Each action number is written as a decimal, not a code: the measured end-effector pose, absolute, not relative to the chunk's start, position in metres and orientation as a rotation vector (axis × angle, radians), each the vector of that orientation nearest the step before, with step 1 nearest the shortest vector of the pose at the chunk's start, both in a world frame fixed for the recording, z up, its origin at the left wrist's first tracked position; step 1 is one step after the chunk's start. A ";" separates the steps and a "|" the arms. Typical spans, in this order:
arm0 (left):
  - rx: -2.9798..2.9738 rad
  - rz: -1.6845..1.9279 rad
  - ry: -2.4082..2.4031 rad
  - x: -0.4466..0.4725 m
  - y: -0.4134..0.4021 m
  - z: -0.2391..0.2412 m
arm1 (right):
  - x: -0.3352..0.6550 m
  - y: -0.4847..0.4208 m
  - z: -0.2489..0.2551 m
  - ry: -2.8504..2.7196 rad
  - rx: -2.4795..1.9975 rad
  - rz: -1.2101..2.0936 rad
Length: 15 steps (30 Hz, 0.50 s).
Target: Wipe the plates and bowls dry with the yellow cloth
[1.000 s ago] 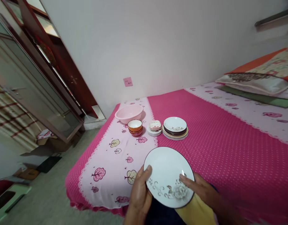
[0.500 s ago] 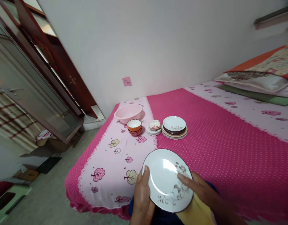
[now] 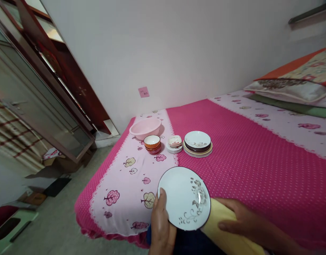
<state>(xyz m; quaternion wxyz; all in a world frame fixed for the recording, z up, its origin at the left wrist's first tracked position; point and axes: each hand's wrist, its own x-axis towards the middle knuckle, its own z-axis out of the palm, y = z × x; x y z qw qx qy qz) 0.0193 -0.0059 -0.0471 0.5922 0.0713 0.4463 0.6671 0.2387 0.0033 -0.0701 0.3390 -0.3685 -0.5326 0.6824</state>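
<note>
A round white plate [image 3: 176, 196] with a dark rim and brown floral pattern is tilted up over the bed's front edge. My left hand [image 3: 161, 221] grips its left side, thumb across the face and fingers behind. To the right, my right hand [image 3: 240, 217] holds a yellow cloth [image 3: 218, 219], with the thumb pressed on top of it. The cloth's upper part lies against or behind the plate's right rim; contact there cannot be made out. Beyond the plate stands a stack of larger plates [image 3: 197, 139], topped by a matching floral one.
A pink basin [image 3: 145, 129], stacked orange bowls [image 3: 152, 143] and small square dishes [image 3: 175, 140] on white saucers [image 3: 174, 148] stand along the bed's left part. Pillows [image 3: 296, 86] are piled at the far right. A green stool [image 3: 14, 226] is on the floor at left.
My right hand has come off the plate's face and moved right and down with the yellow cloth. The plate has shifted slightly left, still in my left hand.
</note>
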 end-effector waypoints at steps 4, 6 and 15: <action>0.137 1.580 1.067 0.020 -0.005 -0.044 | 0.262 0.008 -0.048 -1.383 -1.305 1.303; 0.144 1.582 1.063 0.022 -0.006 -0.043 | 0.265 0.006 -0.033 -1.257 -1.462 1.093; 0.221 1.490 0.973 0.037 -0.018 -0.052 | 0.207 -0.008 -0.032 -1.435 -1.382 0.893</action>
